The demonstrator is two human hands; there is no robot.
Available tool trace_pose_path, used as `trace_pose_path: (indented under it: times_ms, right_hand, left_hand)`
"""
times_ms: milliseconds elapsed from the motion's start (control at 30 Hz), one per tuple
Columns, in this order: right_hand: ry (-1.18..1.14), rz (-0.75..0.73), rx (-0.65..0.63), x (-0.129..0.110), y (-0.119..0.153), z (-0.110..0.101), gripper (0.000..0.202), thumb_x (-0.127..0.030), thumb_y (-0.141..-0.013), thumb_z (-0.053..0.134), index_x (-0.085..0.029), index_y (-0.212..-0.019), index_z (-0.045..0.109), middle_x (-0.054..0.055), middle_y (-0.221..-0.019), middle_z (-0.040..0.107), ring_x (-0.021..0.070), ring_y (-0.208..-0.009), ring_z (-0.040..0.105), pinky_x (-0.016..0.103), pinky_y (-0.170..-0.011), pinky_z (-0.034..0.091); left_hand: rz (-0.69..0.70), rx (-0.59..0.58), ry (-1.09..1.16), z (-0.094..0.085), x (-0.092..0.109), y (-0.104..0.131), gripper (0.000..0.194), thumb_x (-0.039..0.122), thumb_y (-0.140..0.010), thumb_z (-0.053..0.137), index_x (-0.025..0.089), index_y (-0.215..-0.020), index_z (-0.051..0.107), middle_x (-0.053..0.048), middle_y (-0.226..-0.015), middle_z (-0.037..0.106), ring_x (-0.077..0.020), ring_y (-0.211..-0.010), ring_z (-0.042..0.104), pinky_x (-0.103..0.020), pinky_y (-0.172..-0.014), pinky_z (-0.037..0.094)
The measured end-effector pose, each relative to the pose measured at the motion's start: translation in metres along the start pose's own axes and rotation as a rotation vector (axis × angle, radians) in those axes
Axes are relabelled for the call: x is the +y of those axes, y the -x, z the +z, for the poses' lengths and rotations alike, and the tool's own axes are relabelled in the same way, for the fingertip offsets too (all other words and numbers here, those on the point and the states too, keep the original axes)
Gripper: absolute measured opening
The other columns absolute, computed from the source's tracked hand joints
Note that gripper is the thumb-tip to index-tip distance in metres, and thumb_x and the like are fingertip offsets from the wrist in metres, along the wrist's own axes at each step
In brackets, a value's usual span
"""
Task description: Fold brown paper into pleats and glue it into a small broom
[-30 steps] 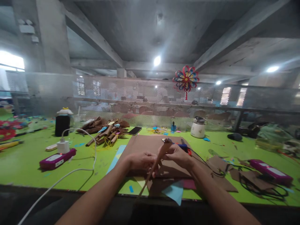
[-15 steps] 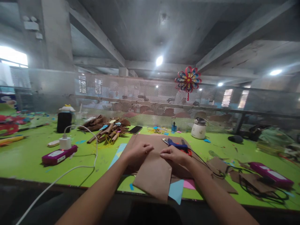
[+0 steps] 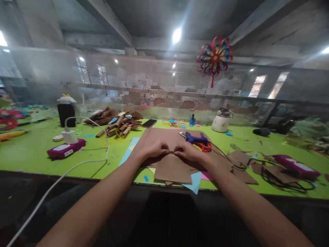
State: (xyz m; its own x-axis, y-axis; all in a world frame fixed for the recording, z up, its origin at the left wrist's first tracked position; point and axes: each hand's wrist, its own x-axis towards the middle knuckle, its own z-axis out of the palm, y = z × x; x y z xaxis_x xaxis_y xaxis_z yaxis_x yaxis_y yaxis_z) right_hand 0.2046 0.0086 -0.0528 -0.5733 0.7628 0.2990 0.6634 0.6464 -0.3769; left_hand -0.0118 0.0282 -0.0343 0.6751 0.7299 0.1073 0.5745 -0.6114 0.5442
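A sheet of brown paper (image 3: 173, 170) lies in front of me, its near edge by the table's front. My left hand (image 3: 158, 149) and my right hand (image 3: 187, 151) are close together at its far edge, fingertips pinched on it. A narrow dark fold or roll of the paper shows between them. Beneath lies a larger brown sheet (image 3: 159, 136). Just beyond my right hand rest a blue glue gun (image 3: 195, 138) and red-handled scissors (image 3: 205, 146). Light blue paper (image 3: 194, 183) and pink paper (image 3: 207, 176) stick out from under the brown paper.
Rolled brown paper pieces (image 3: 117, 125) are heaped at the back left, beside a phone (image 3: 149, 123). A purple power strip (image 3: 66, 149) with a white cable stands left; another purple strip (image 3: 295, 165) lies right among black cable and scraps. A white jug (image 3: 221, 120) stands behind.
My hands have come closer together and now pinch the sheet's far edge. The sheet has turned straighter and its near edge has drawn back from me. The view has tilted down.
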Motion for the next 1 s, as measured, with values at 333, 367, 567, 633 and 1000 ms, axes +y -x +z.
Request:
trace_pose_path:
  times_ms: [333, 367, 567, 633, 1000]
  right_hand:
    - [0.016, 0.03, -0.016, -0.006, 0.007, -0.009, 0.019, -0.025, -0.085, 0.058, -0.012, -0.082, 0.071, 0.006, -0.074, 0.066, 0.014, -0.065, 0.054, 0.023, -0.06, 0.038]
    - [0.031, 0.017, -0.002, -0.006, 0.006, -0.007, 0.02, -0.026, -0.086, 0.057, -0.012, -0.083, 0.071, 0.006, -0.075, 0.066, 0.0136, -0.065, 0.054, 0.023, -0.061, 0.038]
    - [0.173, -0.029, 0.033, -0.012, 0.003, 0.004, 0.018, -0.023, -0.089, 0.054, -0.014, -0.089, 0.07, 0.007, -0.084, 0.063, 0.0148, -0.077, 0.056, 0.023, -0.07, 0.038]
    - [0.188, -0.031, 0.023, -0.012, 0.003, 0.004, 0.016, -0.022, -0.089, 0.054, -0.014, -0.089, 0.069, 0.006, -0.085, 0.063, 0.0149, -0.078, 0.056, 0.023, -0.07, 0.038]
    - [0.235, -0.015, -0.122, -0.02, 0.007, -0.014, 0.018, -0.007, -0.078, 0.052, -0.014, -0.085, 0.067, 0.006, -0.079, 0.066, 0.013, -0.064, 0.054, 0.023, -0.055, 0.03]
  left_hand:
    - [0.111, 0.039, -0.117, 0.007, 0.002, -0.003, 0.027, 0.034, -0.081, 0.052, 0.017, -0.091, 0.07, -0.004, -0.08, 0.066, -0.0162, -0.071, 0.053, -0.024, -0.065, 0.038]
    - [0.102, 0.053, -0.132, 0.009, 0.004, -0.003, 0.027, 0.034, -0.081, 0.052, 0.017, -0.09, 0.07, -0.004, -0.079, 0.066, -0.0166, -0.072, 0.053, -0.025, -0.066, 0.038]
    - [0.127, 0.105, -0.184, 0.018, -0.002, -0.011, 0.024, 0.032, -0.081, 0.053, 0.016, -0.083, 0.07, -0.004, -0.073, 0.062, -0.0164, -0.07, 0.051, -0.025, -0.066, 0.039]
    - [0.146, 0.099, -0.189, 0.019, -0.006, -0.013, 0.023, 0.03, -0.081, 0.053, 0.016, -0.083, 0.071, -0.005, -0.075, 0.063, -0.0162, -0.07, 0.052, -0.025, -0.067, 0.039]
    - [0.199, 0.037, -0.186, 0.009, 0.0, -0.001, 0.031, 0.01, -0.071, 0.046, 0.013, -0.09, 0.071, -0.009, -0.086, 0.065, -0.0197, -0.077, 0.055, -0.028, -0.071, 0.041]
